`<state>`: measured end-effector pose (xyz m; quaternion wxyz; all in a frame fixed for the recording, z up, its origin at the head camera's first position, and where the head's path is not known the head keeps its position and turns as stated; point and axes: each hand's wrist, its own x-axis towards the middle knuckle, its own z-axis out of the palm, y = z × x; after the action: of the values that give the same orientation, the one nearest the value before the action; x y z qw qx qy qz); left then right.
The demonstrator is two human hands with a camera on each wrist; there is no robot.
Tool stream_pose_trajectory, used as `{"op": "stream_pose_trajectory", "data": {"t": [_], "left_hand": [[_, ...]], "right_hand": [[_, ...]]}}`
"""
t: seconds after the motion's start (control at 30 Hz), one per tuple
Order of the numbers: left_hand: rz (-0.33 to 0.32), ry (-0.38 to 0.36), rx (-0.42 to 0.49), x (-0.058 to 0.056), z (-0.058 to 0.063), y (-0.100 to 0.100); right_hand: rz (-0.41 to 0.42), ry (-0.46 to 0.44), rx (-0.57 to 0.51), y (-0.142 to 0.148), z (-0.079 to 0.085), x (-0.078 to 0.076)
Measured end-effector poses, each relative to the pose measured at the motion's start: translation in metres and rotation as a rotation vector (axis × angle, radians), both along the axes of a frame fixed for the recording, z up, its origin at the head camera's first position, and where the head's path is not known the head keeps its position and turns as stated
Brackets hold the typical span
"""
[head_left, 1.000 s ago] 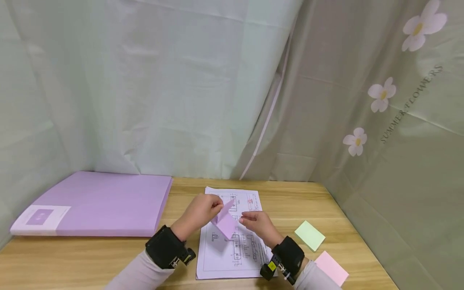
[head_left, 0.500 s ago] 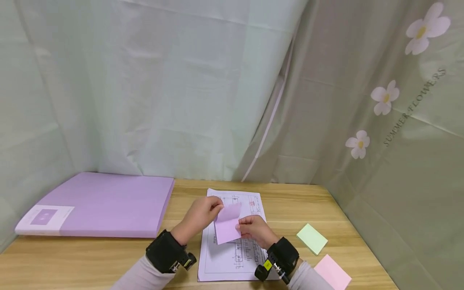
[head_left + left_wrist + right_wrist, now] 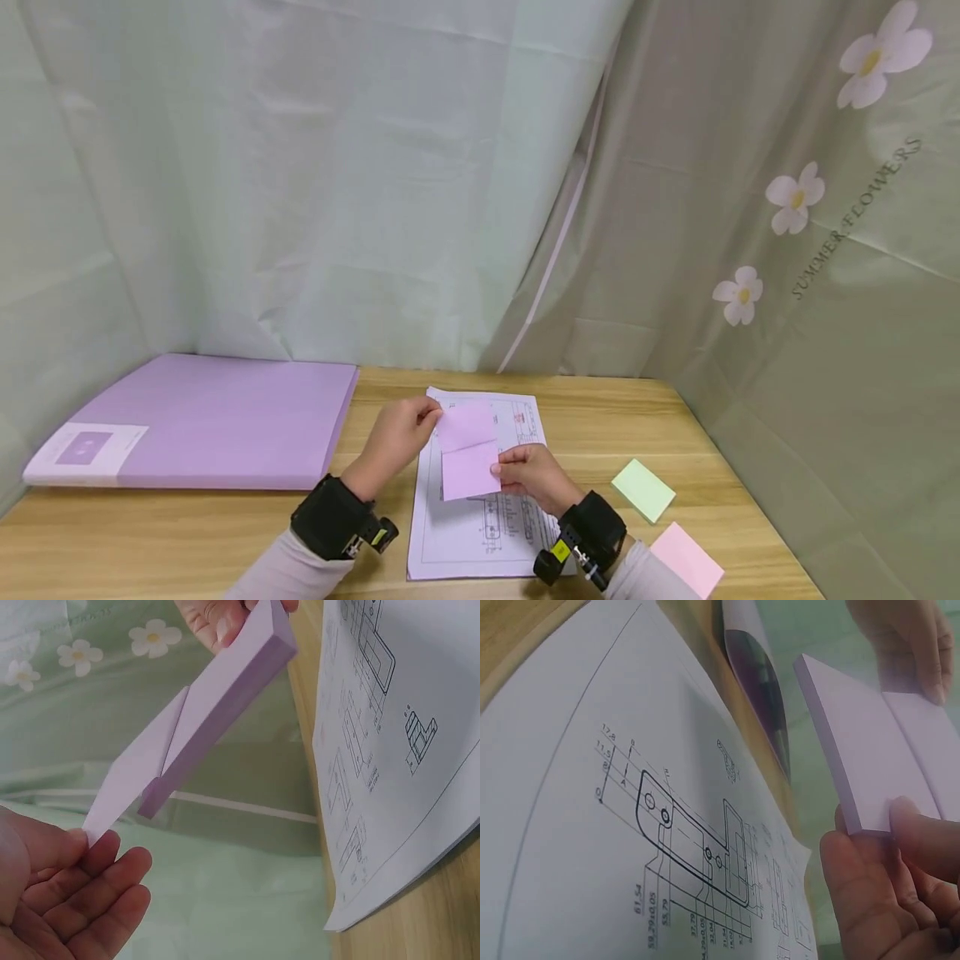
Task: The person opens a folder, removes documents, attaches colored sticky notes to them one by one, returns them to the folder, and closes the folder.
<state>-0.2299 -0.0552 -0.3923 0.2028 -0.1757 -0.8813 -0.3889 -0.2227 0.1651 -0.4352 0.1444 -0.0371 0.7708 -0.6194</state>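
My right hand (image 3: 534,477) holds a lilac sticky-note pad (image 3: 470,477) by its right edge, thumb on top and fingers beneath, above the printed drawings (image 3: 450,546). Between thumb and forefinger, my left hand (image 3: 397,437) pinches the far left corner of a single lilac sheet (image 3: 467,425). That sheet extends flat past the pad's far edge. In the left wrist view, the sheet (image 3: 135,761) slants from the left fingertips up to the thick pad (image 3: 232,690). Whether the sheet is still stuck to the pad, I cannot tell.
A large lilac folder (image 3: 225,425) lies at the left of the wooden table (image 3: 187,542). To the right lie a green note pad (image 3: 643,490) and a pink one (image 3: 687,558), the latter partly behind the right sleeve. Curtains (image 3: 375,183) enclose the back and sides.
The right hand, apart from the pad at first, now grips its right edge. The pad has turned squarer to view. The left hand has moved slightly left, and the upright sheet has flattened out.
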Motion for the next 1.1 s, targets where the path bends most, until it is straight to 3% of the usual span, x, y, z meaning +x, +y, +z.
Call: {"op": "stream_pose_trajectory", "data": {"t": [0.53,0.87,1.1], "left_hand": [[0.088,0.032,0.108,-0.004,-0.002,-0.007],[0.115,0.042,0.110,-0.004,-0.001,-0.008],[0.159,0.091,0.093,-0.007,-0.001,-0.014]], "right_hand": [[-0.029,0.011,-0.046,-0.004,-0.001,0.007],[-0.046,0.010,-0.012,0.000,-0.005,0.014],[-0.065,0.018,0.062,0.018,-0.011,0.015]]}}
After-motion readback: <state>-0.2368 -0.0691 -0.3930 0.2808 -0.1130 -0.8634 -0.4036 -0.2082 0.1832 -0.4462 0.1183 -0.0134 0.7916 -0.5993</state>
